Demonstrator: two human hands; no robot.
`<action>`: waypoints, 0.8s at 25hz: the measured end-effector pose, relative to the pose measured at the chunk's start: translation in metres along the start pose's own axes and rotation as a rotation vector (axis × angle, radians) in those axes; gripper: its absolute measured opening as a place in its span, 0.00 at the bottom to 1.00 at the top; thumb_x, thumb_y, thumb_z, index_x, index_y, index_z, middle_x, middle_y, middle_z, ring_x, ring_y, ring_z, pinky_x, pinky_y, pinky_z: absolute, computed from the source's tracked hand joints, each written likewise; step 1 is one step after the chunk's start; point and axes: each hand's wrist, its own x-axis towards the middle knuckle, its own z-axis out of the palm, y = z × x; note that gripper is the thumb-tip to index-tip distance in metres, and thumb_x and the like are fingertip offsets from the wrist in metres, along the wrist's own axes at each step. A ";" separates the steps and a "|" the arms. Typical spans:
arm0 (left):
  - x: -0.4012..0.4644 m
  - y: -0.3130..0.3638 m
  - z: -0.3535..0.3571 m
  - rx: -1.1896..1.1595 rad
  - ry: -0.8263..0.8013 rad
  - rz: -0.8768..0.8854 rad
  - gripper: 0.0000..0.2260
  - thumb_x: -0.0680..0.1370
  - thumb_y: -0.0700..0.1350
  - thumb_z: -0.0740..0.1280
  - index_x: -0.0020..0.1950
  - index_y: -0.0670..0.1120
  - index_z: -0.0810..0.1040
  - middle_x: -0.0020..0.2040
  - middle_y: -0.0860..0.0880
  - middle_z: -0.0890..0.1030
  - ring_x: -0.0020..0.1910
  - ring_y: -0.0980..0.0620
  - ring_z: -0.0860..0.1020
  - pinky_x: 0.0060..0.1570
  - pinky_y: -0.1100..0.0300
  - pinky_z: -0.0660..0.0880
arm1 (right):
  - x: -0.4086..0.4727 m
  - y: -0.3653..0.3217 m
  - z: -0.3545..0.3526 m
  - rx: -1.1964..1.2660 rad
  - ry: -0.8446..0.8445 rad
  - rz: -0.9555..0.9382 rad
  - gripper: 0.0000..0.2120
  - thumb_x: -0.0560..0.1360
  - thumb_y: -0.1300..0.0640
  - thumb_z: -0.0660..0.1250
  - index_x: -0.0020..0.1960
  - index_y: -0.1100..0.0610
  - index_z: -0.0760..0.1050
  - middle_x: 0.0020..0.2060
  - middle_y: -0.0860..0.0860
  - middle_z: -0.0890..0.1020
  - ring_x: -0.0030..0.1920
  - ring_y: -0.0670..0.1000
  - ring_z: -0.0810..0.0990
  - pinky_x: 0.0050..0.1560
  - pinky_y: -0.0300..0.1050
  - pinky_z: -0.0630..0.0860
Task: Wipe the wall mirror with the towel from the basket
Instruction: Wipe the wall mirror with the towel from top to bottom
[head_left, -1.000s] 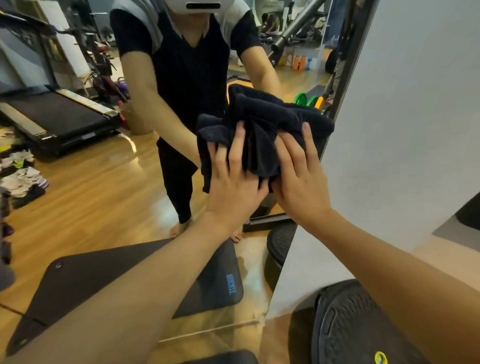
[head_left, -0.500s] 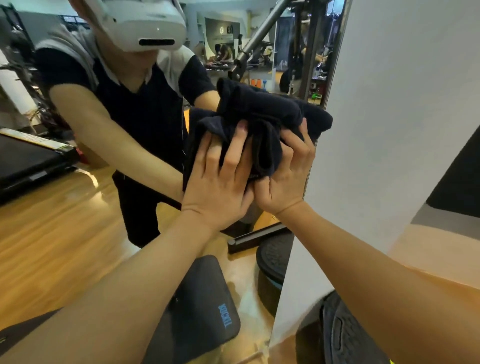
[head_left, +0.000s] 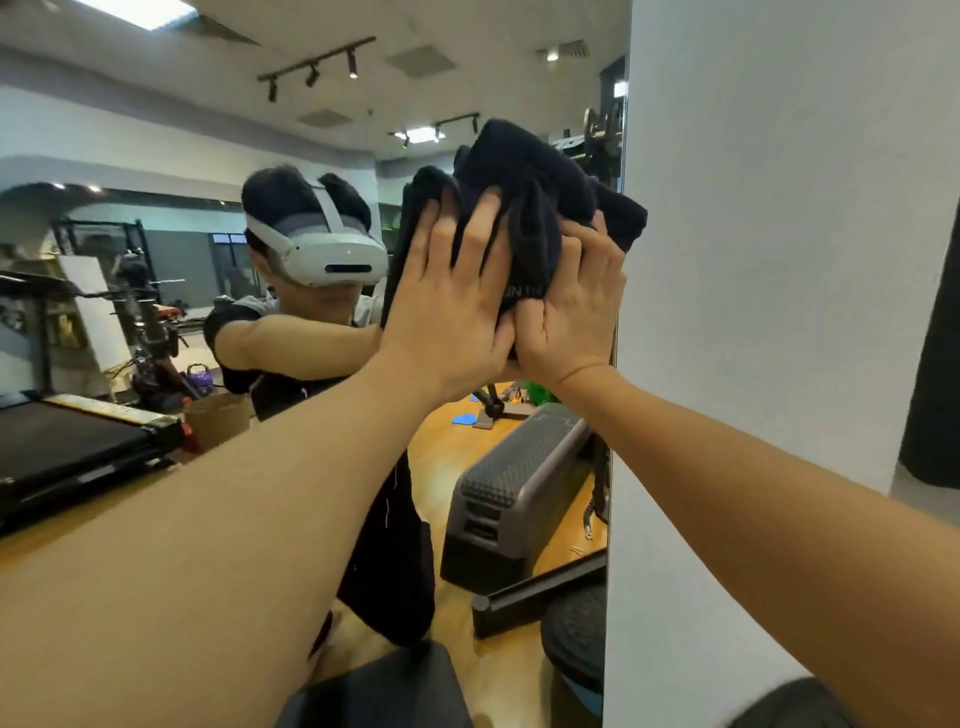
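Both hands press a dark towel (head_left: 524, 192) against the mirror (head_left: 156, 260) near its right edge. Left hand (head_left: 452, 306) lies flat, fingers straight; right hand (head_left: 571, 317) curls into the cloth. Towel lettering is unreadable.

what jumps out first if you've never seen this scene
Two bare hands, the left hand flat and the right hand curled, hold a bunched dark towel against the wall mirror near its right edge. Left of them the glass reflects the person in a white headset.
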 end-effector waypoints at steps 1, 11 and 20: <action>0.000 0.001 -0.001 -0.008 -0.001 0.005 0.34 0.80 0.57 0.59 0.82 0.42 0.58 0.81 0.38 0.60 0.76 0.33 0.63 0.80 0.40 0.51 | -0.002 -0.001 -0.002 -0.005 -0.016 0.013 0.25 0.68 0.53 0.61 0.65 0.57 0.70 0.65 0.56 0.73 0.76 0.63 0.63 0.74 0.59 0.64; -0.001 0.003 0.000 0.032 -0.047 0.013 0.35 0.80 0.59 0.57 0.83 0.43 0.55 0.81 0.38 0.58 0.76 0.34 0.61 0.80 0.40 0.49 | -0.004 -0.003 -0.012 -0.015 -0.079 0.048 0.29 0.67 0.53 0.65 0.67 0.55 0.69 0.67 0.54 0.72 0.78 0.61 0.60 0.74 0.56 0.61; -0.008 0.042 0.012 0.030 -0.011 -0.139 0.35 0.80 0.57 0.61 0.82 0.42 0.58 0.81 0.37 0.56 0.77 0.33 0.61 0.80 0.39 0.51 | -0.002 0.036 -0.021 -0.015 -0.093 -0.165 0.30 0.68 0.52 0.64 0.70 0.55 0.70 0.70 0.53 0.72 0.80 0.60 0.59 0.74 0.51 0.59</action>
